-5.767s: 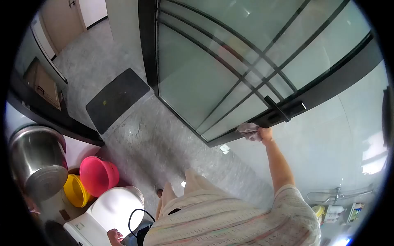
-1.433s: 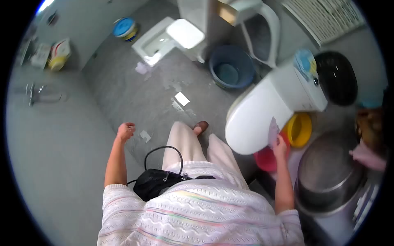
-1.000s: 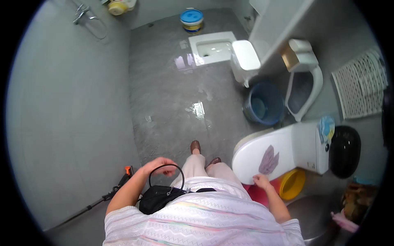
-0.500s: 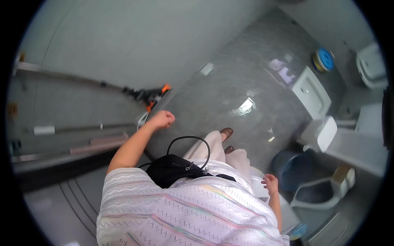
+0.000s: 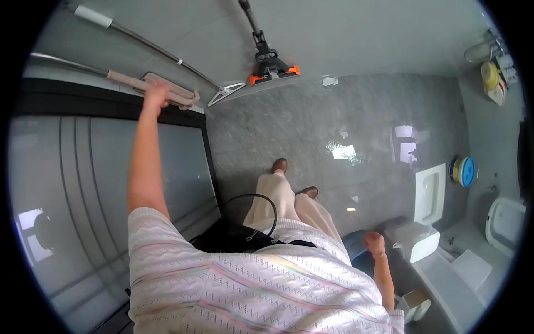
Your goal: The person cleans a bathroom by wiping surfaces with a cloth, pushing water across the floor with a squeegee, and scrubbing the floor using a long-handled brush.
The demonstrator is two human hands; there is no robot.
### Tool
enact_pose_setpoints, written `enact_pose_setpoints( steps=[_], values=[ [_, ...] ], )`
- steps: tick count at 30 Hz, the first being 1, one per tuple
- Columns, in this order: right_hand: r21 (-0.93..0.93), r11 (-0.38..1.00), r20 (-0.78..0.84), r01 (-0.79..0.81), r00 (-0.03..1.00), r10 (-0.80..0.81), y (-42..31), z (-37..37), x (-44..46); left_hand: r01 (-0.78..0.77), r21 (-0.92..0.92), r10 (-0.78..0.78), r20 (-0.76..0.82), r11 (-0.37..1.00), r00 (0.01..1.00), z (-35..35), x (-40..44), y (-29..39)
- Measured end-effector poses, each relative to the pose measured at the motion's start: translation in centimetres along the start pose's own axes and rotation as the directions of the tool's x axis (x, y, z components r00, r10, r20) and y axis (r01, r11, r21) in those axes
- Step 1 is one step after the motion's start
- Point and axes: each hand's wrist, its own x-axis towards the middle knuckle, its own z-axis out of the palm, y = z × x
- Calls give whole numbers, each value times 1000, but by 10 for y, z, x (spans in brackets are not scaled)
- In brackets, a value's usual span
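Left hand (image 5: 156, 97) is at the pink mop (image 5: 128, 79), its blurred fingers over the end where the sleeve meets the flat head; whether they pinch it or merely hover, I cannot tell. Right hand (image 5: 375, 244) hangs by the blue bucket (image 5: 357, 245), fingers loosely bent and parted, with nothing seen in them.

The pink mop lies alongside the black door frame (image 5: 89, 96), its head near the corner of the floor (image 5: 245, 131) where frame and wall (image 5: 183, 28) come together. Just beyond that head is the triangular end of the white-handled squeegee (image 5: 161, 50); farther along the wall's foot is the black-and-orange mop (image 5: 272, 69).

As for handling, the pink mop looks fairly light but long, so it would probably swing if gripped close to the head. Its metal shaft seems stiff and smooth, likely slippery if wet; the plastic head may pivot. The upper pink sleeve, nearer the shaft, looks the surer hold, with fingers wrapped right around it.
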Motion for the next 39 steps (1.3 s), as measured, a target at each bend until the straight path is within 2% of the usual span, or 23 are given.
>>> enact_pose_setpoints(
  steps=[2, 6, 8, 10, 16, 19, 22, 25, 28, 30, 33, 34, 35, 36, 37, 38, 39],
  values=[
    [-85, 995, 34, 44, 999, -41, -4, 5, 10, -65, -46, 59, -121, 997, 991, -29, 19, 20],
    [-170, 985, 57, 31, 998, -22, -58, 35, 24, -46, 70, 63, -272, 997, 960, -72, 96, 66],
    [-160, 986, 76, 36, 997, -24, -77, 52, 24, -167, 39, 170, -304, 985, 937, -92, 129, 84],
    [-198, 979, 101, 41, 995, -21, -97, 68, 21, -290, 71, 291, -427, 954, 856, -93, 135, 107],
    [-177, 984, 135, -3, 990, 27, -133, 113, 16, -372, -61, 332, -331, 926, 883, -130, 215, 101],
    [-209, 978, 133, -27, 990, 56, -151, 127, 12, -499, 72, 491, -342, 864, 801, -121, 185, 117],
    [-244, 970, 131, -13, 990, 46, -160, 129, 16, -464, 33, 443, -369, 885, 817, -119, 163, 129],
    [-275, 962, 128, 3, 991, 34, -172, 131, 15, -502, -25, 444, -432, 864, 785, -109, 74, 168],
    [-299, 954, 139, 26, 990, 16, -181, 133, 18, -633, -142, 510, -471, 761, 720, -127, 80, 163],
    [-299, 954, 139, 36, 990, 6, -183, 136, 22, -675, -156, 560, -444, 721, 700, -126, 64, 156],
    [-246, 968, 152, 57, 988, -19, -196, 140, 19, -667, -183, 565, -402, 722, 721, -126, 55, 145],
    [-119, 991, 235, 66, 971, -37, -176, 129, 37, -660, -188, 559, -394, 728, 729, -128, 55, 141],
    [20, 995, 324, 96, 941, -98, -151, 121, 59, -669, -16, 628, -329, 743, 705, -133, 61, 140],
    [132, 938, 318, 321, 882, -347, -162, 133, 80, -690, 198, 711, -324, 696, 624, -153, 71, 152],
    [211, 962, 276, 174, 933, -229, -135, 131, 98, -641, 271, 691, -391, 718, 608, -143, 62, 154],
    [-289, 813, 399, 505, 836, -377, -119, 122, 106, -682, 79, 641, -434, 727, 633, -127, 78, 139],
    [-632, 337, 502, 698, 700, -508, -104, 114, 113, -637, 44, 598, -400, 770, 695, -122, 70, 136]
  ],
)
